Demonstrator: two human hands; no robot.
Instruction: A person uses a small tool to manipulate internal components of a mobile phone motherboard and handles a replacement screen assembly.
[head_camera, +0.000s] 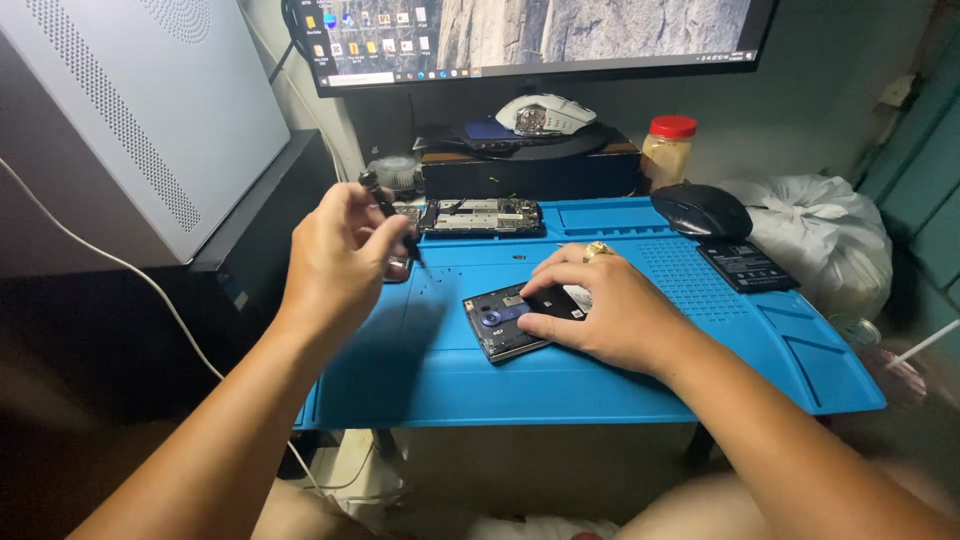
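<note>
My left hand (340, 255) is raised over the left part of the blue work mat (600, 390) and grips a small black screwdriver (385, 208), its tip pointing down at the mat. My right hand (610, 305), with a gold ring on one finger, presses flat on an opened phone body (497, 322) lying near the mat's middle. The phone's inner parts face up, and its right half is hidden under my fingers. A second opened phone frame (480, 215) lies at the mat's far edge.
A black computer mouse (702, 210) and a flat black battery (745, 265) lie on the mat's right side. Behind stand a monitor (540, 35), a white mouse (545, 113) on a dark box, a red-lidded jar (668, 150), and a white computer case (140, 110) at left.
</note>
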